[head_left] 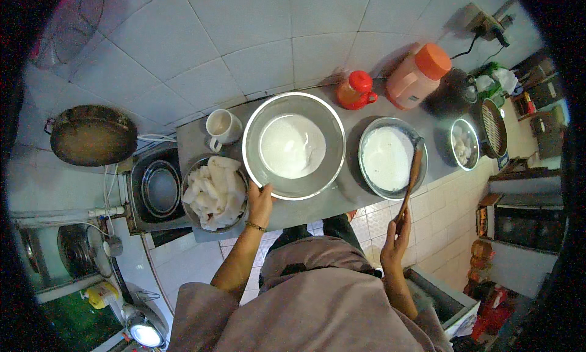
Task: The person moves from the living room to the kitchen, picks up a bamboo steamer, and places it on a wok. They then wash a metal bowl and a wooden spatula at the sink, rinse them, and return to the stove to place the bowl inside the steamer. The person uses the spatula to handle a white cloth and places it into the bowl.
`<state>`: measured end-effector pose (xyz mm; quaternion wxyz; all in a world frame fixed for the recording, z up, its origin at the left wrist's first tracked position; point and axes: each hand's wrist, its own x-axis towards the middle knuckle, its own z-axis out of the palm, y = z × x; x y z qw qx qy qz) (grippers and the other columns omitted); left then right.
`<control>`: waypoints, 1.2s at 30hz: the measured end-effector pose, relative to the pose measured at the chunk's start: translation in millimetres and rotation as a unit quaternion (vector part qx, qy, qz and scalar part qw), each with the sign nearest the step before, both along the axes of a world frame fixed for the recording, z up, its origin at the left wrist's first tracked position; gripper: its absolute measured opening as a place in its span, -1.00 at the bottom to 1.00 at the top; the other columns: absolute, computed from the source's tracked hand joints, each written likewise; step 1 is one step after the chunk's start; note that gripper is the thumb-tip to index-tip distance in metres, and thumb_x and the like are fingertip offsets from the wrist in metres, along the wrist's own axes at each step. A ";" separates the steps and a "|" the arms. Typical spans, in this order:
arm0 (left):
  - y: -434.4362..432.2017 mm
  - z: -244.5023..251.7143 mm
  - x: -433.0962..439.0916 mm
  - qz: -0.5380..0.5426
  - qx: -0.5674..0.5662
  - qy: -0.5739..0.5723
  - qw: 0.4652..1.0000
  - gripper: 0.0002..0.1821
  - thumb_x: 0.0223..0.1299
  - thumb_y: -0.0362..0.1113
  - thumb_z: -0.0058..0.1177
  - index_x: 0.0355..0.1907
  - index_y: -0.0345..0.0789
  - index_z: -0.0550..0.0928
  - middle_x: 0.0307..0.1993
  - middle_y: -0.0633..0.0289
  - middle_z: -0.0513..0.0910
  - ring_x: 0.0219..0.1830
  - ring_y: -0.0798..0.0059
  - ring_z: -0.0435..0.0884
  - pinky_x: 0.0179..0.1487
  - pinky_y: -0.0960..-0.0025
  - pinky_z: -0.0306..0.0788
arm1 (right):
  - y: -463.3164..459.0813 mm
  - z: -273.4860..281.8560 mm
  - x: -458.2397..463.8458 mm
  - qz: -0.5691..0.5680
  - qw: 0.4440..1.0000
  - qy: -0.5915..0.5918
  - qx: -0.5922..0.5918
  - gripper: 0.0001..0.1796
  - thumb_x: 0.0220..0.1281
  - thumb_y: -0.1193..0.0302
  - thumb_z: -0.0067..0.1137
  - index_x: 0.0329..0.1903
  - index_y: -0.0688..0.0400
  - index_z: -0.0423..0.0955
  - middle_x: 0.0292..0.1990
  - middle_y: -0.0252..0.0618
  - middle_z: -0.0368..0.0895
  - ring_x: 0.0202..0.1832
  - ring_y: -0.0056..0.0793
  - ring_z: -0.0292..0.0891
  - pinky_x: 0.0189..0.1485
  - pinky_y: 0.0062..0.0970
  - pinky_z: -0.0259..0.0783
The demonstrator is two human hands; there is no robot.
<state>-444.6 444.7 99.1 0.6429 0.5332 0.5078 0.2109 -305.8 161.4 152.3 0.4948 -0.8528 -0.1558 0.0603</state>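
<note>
My left hand (261,203) grips the near rim of a large metal bowl (293,187) with white liquid in its bottom. On the right, my right hand (397,242) is closed around the handle of a wooden spoon or spatula (414,171), whose far end rests at the right rim of a smaller metal bowl (387,162) holding white liquid. Left of the large bowl, a round bowl (215,196) is heaped with pale, folded pieces of food or cloth; I cannot tell which. A white mug (224,126) stands behind it.
Along the tiled wall stand a red-lidded plastic jar (357,91) and a pink thermos jug (414,77). Farther right are a bowl of white pieces (463,145) and a round slatted tray (493,127). A sink (158,187) adjoins the counter's left end, below a hanging pan (94,136).
</note>
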 end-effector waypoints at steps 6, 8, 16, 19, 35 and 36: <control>-2.4 6.5 -1.5 0.073 -0.157 -0.146 0.974 -0.60 0.09 -0.37 -0.09 0.04 -0.24 0.30 -0.11 0.23 0.44 -0.18 0.45 0.48 -0.21 0.38 0.44 | 1.4 1.1 -5.8 -0.047 0.999 -0.005 0.003 -0.51 0.30 0.47 -0.16 0.26 0.29 0.06 -0.03 -0.26 0.33 -0.13 -0.58 0.25 -0.04 -0.58 0.21; -3.9 8.6 4.0 0.044 -0.169 -0.182 0.968 -0.62 0.09 -0.36 -0.09 0.02 -0.24 0.31 -0.10 0.22 0.44 -0.16 0.42 0.48 -0.18 0.34 0.44 | 4.2 3.6 -4.5 -0.040 0.998 -0.021 0.031 -0.50 0.28 0.45 -0.13 0.25 0.27 0.07 0.05 -0.18 0.29 -0.09 -0.50 0.28 -0.04 -0.54 0.24; -10.7 29.5 21.1 -0.005 -0.193 -0.180 0.965 -0.70 0.10 -0.37 -0.09 -0.07 -0.32 0.33 -0.14 0.15 0.48 -0.17 0.35 0.53 -0.19 0.29 0.49 | 9.2 11.2 -2.6 -0.039 0.997 -0.035 0.050 -0.50 0.29 0.43 -0.12 0.25 0.27 0.08 0.08 -0.15 0.28 -0.09 -0.48 0.29 -0.06 -0.53 0.26; -10.2 37.4 11.0 -0.025 -0.175 -0.147 0.973 -0.66 0.07 -0.31 -0.03 -0.04 -0.21 0.37 -0.11 0.25 0.49 -0.13 0.40 0.49 -0.24 0.32 0.46 | 8.9 9.2 -4.0 -0.038 0.998 -0.019 0.049 -0.50 0.28 0.44 -0.11 0.24 0.27 0.08 0.05 -0.16 0.30 -0.11 -0.49 0.29 -0.08 -0.54 0.26; -14.0 33.1 16.2 0.045 -0.217 -0.230 0.947 -0.84 0.02 -0.35 0.02 -0.28 -0.19 0.45 -0.34 0.33 0.51 -0.35 0.50 0.47 -0.39 0.41 0.39 | 8.2 8.7 -14.6 -0.037 0.998 -0.012 0.039 -0.50 0.27 0.45 -0.09 0.24 0.28 0.09 0.03 -0.20 0.32 -0.12 -0.53 0.29 -0.08 -0.58 0.24; -15.9 35.0 15.2 0.031 -0.215 -0.240 0.946 -0.88 0.01 -0.35 0.03 -0.34 -0.20 0.46 -0.41 0.34 0.51 -0.40 0.53 0.47 -0.38 0.43 0.42 | 7.5 8.7 -15.6 -0.038 0.998 -0.020 0.038 -0.49 0.25 0.44 -0.08 0.24 0.26 0.10 0.02 -0.17 0.33 -0.15 -0.51 0.31 -0.11 -0.57 0.27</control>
